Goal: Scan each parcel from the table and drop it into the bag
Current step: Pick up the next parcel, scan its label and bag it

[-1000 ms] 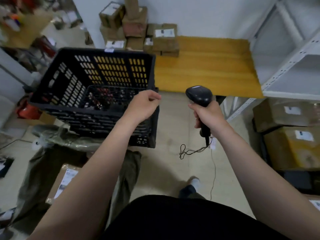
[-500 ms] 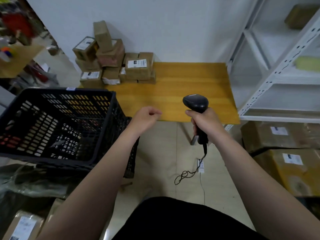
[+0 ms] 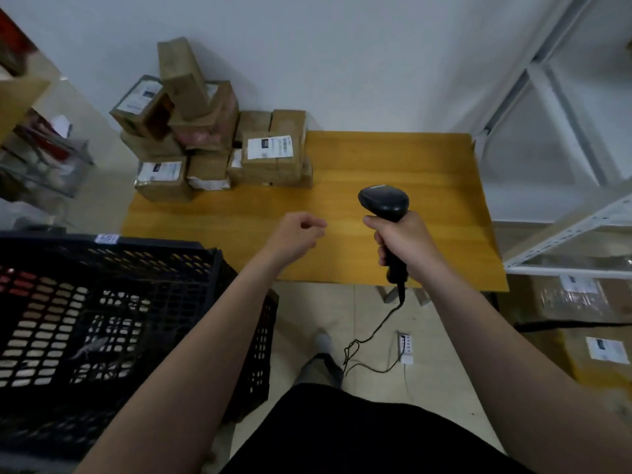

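Several brown cardboard parcels (image 3: 270, 152) with white labels are stacked at the back left of the yellow wooden table (image 3: 393, 165). My right hand (image 3: 403, 241) grips the handle of a black barcode scanner (image 3: 383, 201) over the table's front part, its cable hanging to the floor. My left hand (image 3: 295, 234) hovers over the table's front edge with fingers loosely curled and holds nothing. No bag is in view.
A black plastic crate (image 3: 102, 319) stands at the left, close to the table's front left corner. White metal shelving (image 3: 564, 217) rises at the right with labelled boxes (image 3: 581, 302) under it. A white power strip (image 3: 405, 347) lies on the floor.
The view has swung up and right from the crate to the table. Both hands now sit over the table's front part, the left one away from the crate.
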